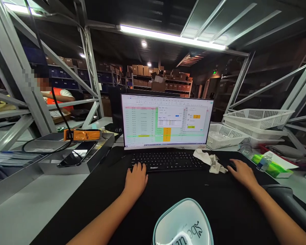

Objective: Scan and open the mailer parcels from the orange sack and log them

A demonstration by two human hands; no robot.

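- The keyboard [168, 162] is placed lengthwise just in front of the monitor [142, 126], on the black mat [168, 194], probably so that keys and screen can be seen together.
- The left hand [136, 182] is laid at the keyboard's near left edge, with fingers slightly bent and spread; nothing is grasped by it, so the keys can be pressed freely.
- The dark mouse [233, 165] is loosely grasped under the right hand [244, 175], to the right of the keyboard; it is partly hidden by the fingers.
- On the monitor a coloured spreadsheet is shown, with a smaller window over it; the text is too small to be read.
- A crumpled cloth [215, 165] is left between keyboard and mouse, its edge touching the keyboard's right end.
- White baskets [258, 117] are stacked behind at the right, presumably for saving space on the table [56, 190].
- At the left, a phone [78, 154] is rested across an open box [66, 168], perhaps to be kept within reach.
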